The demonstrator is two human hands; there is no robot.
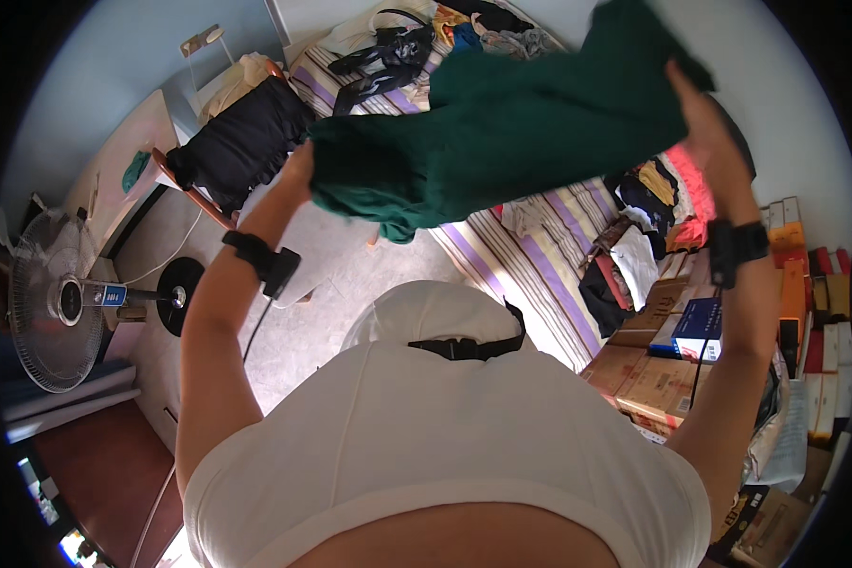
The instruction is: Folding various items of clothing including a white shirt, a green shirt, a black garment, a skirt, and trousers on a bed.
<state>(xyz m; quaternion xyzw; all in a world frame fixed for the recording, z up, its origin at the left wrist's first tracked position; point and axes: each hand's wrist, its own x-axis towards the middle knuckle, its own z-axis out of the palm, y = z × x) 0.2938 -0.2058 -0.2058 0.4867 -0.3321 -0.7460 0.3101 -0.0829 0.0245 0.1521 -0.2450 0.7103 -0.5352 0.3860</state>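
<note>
- While the dark green garment (502,123) hangs spread in the air above the striped bed (530,265), both hands are clamped on it: left hand (300,170) at one edge, right hand (696,114) at the other, held well apart.
- Progress, as I judge it: the garment is up and opened out, no fold made yet.
- More clothes (648,222) lie heaped on the bed, unsorted.
- Fingers are buried in cloth; what kind of garment it is, I cannot tell.
</note>
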